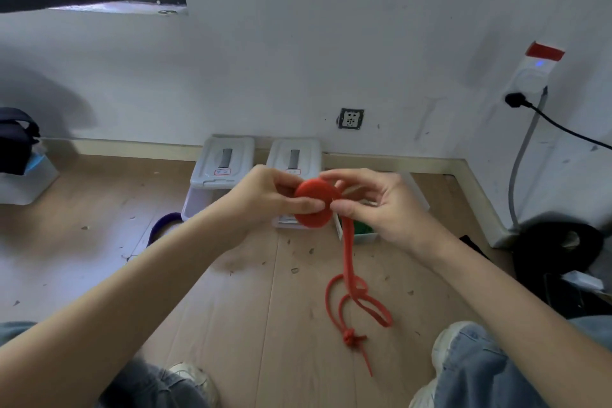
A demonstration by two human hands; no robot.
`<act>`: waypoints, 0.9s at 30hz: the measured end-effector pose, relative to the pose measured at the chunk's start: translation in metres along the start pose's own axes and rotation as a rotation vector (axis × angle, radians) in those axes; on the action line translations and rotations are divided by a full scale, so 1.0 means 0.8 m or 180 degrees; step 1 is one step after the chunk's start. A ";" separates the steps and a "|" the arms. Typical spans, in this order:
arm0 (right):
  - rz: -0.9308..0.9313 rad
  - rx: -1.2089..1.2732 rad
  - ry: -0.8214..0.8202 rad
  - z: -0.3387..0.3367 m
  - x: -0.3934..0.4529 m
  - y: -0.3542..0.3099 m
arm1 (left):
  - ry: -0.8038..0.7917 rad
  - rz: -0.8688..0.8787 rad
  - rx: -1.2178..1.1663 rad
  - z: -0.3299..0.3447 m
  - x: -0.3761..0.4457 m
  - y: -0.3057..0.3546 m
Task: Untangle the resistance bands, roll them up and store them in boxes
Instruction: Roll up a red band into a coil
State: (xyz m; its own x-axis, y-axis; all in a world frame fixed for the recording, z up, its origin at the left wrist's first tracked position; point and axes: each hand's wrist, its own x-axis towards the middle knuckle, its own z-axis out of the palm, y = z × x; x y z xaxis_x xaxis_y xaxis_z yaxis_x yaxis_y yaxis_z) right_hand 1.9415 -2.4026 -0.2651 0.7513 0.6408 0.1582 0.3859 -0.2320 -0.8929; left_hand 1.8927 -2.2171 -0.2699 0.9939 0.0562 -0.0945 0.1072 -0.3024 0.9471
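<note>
The red resistance band [314, 207] is partly wound into a flat coil held mid-air at centre frame; its loose tail hangs toward 5 o'clock and lies knotted on the wooden floor [231, 291]; the left hand [265, 199] pinches the coil from 9 o'clock, its grip closed on it; the right hand [374, 205] pinches the band at the coil's 3 o'clock edge; two lidded white boxes [225, 162] stand behind at 12 o'clock against the wall; a purple band [159, 225] lies at 9 o'clock.
</note>
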 end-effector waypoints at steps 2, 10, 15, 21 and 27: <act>0.0023 0.0379 0.0227 -0.006 0.002 -0.001 | 0.0159 -0.0086 -0.0540 -0.006 0.001 0.001; -0.0011 0.0866 0.0449 0.017 -0.001 0.008 | 0.0157 -0.0189 -0.1927 0.014 -0.001 -0.001; -0.0215 -0.0133 0.0313 0.009 0.001 0.007 | -0.0202 -0.0157 -0.0467 0.006 0.002 -0.006; -0.0047 0.0153 0.0219 -0.002 0.005 0.003 | -0.0173 -0.0089 -0.0185 -0.002 0.001 0.002; 0.0128 0.1052 0.0207 -0.005 0.005 0.003 | 0.0199 -0.0184 -0.1590 -0.015 0.000 0.010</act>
State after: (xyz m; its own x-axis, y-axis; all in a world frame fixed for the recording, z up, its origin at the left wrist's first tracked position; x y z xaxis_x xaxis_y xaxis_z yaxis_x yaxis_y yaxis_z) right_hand 1.9478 -2.4034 -0.2652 0.7991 0.5854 0.1372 0.1689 0.0004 -0.9856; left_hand 1.8937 -2.2082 -0.2583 0.9817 0.1209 -0.1472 0.1221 0.1940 0.9734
